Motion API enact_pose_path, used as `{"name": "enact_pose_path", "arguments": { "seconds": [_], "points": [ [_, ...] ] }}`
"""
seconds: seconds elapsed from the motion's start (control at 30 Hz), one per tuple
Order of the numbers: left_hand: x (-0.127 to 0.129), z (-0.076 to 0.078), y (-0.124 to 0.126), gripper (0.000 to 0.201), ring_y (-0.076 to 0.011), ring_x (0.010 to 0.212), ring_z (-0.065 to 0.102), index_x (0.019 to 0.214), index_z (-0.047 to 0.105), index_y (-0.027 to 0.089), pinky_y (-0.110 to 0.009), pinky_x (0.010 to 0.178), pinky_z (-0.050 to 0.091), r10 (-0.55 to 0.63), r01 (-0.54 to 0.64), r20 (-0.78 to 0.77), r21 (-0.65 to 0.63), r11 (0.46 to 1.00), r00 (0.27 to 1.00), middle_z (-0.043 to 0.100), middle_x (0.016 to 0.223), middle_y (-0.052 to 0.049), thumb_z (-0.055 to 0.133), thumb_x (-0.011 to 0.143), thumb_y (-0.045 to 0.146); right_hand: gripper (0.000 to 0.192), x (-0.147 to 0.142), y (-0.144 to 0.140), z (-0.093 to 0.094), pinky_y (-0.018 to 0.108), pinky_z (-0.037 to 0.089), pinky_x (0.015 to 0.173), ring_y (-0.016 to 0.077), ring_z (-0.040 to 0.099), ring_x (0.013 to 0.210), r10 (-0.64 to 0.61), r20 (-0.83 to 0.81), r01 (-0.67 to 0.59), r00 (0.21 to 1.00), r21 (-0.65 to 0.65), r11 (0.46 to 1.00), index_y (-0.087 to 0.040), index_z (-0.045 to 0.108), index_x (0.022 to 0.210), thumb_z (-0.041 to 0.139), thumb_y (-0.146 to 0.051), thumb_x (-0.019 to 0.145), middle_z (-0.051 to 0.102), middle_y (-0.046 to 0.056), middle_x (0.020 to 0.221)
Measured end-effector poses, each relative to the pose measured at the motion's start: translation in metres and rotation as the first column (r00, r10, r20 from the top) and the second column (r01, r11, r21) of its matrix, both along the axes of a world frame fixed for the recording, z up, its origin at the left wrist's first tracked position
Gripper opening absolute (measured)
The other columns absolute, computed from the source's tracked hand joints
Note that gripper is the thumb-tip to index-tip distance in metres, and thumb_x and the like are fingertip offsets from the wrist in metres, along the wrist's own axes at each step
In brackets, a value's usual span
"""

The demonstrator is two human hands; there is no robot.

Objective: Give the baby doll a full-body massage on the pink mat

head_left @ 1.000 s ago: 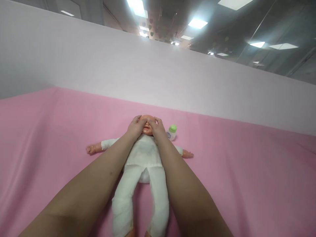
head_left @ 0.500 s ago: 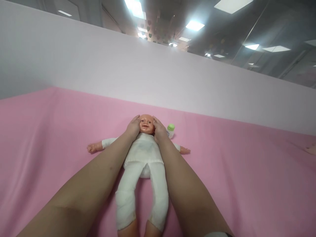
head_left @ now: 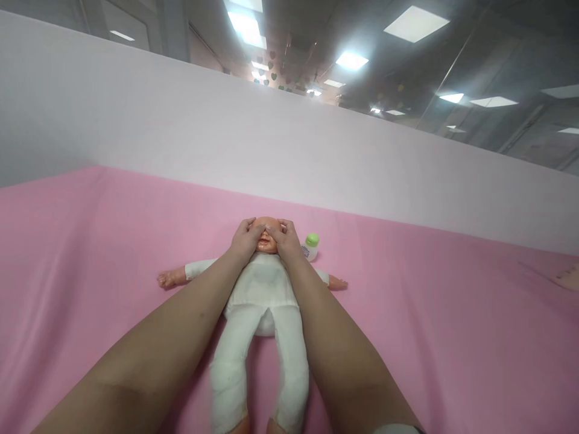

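Observation:
A baby doll [head_left: 263, 283] with a white cloth body lies on its back on a pink sheet [head_left: 452, 313], arms spread to the sides, feet toward me. My left hand [head_left: 246, 239] cups one side of the doll's head, and my right hand [head_left: 286, 238] cups the other. Both thumbs lie across the face and meet near the bridge of the nose, hiding the eyes. The doll's mouth and forehead stay visible between my hands. Just right of my right hand stands a small clear bottle [head_left: 310, 248] with a green cap.
Behind the doll rises a white padded wall [head_left: 289, 144], with a glass pane reflecting ceiling lights above it. At the far right edge, part of a skin-coloured object [head_left: 569, 278] shows on the sheet; its kind is unclear.
My thumbs have moved inward from the sides of the doll's head onto its face, covering the eyes. The camera view has tilted slightly up. Doll and bottle lie as before.

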State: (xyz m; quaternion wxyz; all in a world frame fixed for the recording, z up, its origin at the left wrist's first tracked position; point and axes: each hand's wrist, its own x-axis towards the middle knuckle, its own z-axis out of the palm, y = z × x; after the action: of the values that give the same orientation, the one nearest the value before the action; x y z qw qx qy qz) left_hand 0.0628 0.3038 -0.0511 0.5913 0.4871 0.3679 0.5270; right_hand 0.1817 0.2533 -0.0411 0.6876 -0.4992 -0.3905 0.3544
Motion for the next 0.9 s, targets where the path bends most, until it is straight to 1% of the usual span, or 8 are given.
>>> {"name": "enact_pose_path", "arguments": {
  "seconds": [0.13,0.27,0.43,0.57,0.63,0.77,0.83,0.9],
  "points": [
    [0.002,0.001,0.003,0.053,-0.0245,0.113,0.067,0.13,0.061,0.021,-0.036,0.098,0.053,0.002,-0.002,-0.002,-0.014,1.0,1.0,0.07,0.124,-0.01,0.07,0.082,0.04,0.049,0.002,0.004,-0.004,0.039,0.055,0.09,0.022,0.067,0.095,-0.012,-0.057,0.014,0.998,0.035,0.999,-0.026,0.063,0.112,0.081,-0.044,0.07,0.069,0.001,0.103],
    [0.001,0.005,-0.001,0.048,-0.0241,0.118,0.065,0.132,0.062,0.021,-0.035,0.1,0.052,-0.01,0.011,0.024,-0.032,0.999,1.0,0.068,0.131,-0.01,0.063,0.087,0.035,0.039,0.007,0.003,-0.008,0.04,0.048,0.104,0.022,0.064,0.113,-0.003,-0.096,0.01,0.995,0.072,0.997,-0.026,0.065,0.109,0.074,-0.047,0.077,0.071,0.003,0.116],
    [-0.002,0.011,-0.008,0.053,-0.025,0.12,0.065,0.141,0.056,0.016,-0.036,0.099,0.055,-0.034,0.038,0.067,-0.062,0.997,0.997,0.063,0.14,-0.012,0.054,0.09,0.03,0.045,0.013,-0.001,-0.012,0.044,0.042,0.113,0.0234,0.06,0.124,0.088,-0.165,-0.073,0.982,0.096,0.993,-0.027,0.067,0.117,0.075,-0.042,0.075,0.069,0.003,0.129],
    [-0.003,0.011,-0.01,0.055,-0.0255,0.117,0.067,0.145,0.053,0.017,-0.037,0.095,0.057,-0.048,0.052,0.075,-0.055,0.997,0.996,0.064,0.139,-0.011,0.05,0.091,0.03,0.049,0.013,-0.003,-0.011,0.044,0.041,0.115,0.0234,0.057,0.13,0.114,-0.166,-0.096,0.98,0.111,0.989,-0.027,0.068,0.119,0.076,-0.037,0.072,0.066,0.001,0.136],
    [-0.004,0.011,-0.01,0.056,-0.0266,0.117,0.067,0.143,0.055,0.018,-0.038,0.097,0.055,-0.049,0.05,0.048,-0.033,0.998,0.998,0.066,0.135,-0.011,0.056,0.09,0.035,0.052,0.011,-0.003,-0.009,0.043,0.042,0.114,0.0241,0.058,0.129,0.118,-0.14,-0.103,0.983,0.112,0.988,-0.026,0.067,0.121,0.078,-0.038,0.071,0.066,0.003,0.135],
    [-0.006,0.008,-0.008,0.066,-0.0298,0.126,0.06,0.136,0.06,0.02,-0.039,0.107,0.046,0.021,-0.018,-0.074,0.039,0.999,0.997,0.064,0.137,-0.011,0.077,0.075,0.037,0.062,0.008,-0.002,-0.006,0.041,0.048,0.107,0.0247,0.062,0.122,0.081,-0.03,-0.078,0.996,0.075,0.994,-0.024,0.063,0.124,0.084,-0.041,0.068,0.069,0.005,0.128],
    [-0.006,0.007,-0.007,0.067,-0.0294,0.126,0.059,0.135,0.06,0.022,-0.038,0.109,0.044,0.068,-0.054,-0.151,0.095,0.994,0.986,0.064,0.137,-0.01,0.079,0.073,0.039,0.062,0.008,0.0,-0.005,0.04,0.051,0.103,0.0237,0.064,0.117,0.034,0.026,-0.035,0.999,0.041,0.999,-0.025,0.062,0.123,0.084,-0.042,0.068,0.069,0.004,0.123],
    [-0.005,0.005,-0.006,0.064,-0.0283,0.122,0.061,0.134,0.061,0.023,-0.037,0.107,0.044,0.083,-0.061,-0.191,0.119,0.991,0.978,0.065,0.134,-0.009,0.078,0.075,0.041,0.06,0.009,0.001,-0.005,0.04,0.053,0.1,0.0229,0.065,0.112,-0.008,0.054,0.007,0.998,0.015,1.0,-0.025,0.062,0.12,0.084,-0.043,0.068,0.07,0.003,0.118]
  ]
}}
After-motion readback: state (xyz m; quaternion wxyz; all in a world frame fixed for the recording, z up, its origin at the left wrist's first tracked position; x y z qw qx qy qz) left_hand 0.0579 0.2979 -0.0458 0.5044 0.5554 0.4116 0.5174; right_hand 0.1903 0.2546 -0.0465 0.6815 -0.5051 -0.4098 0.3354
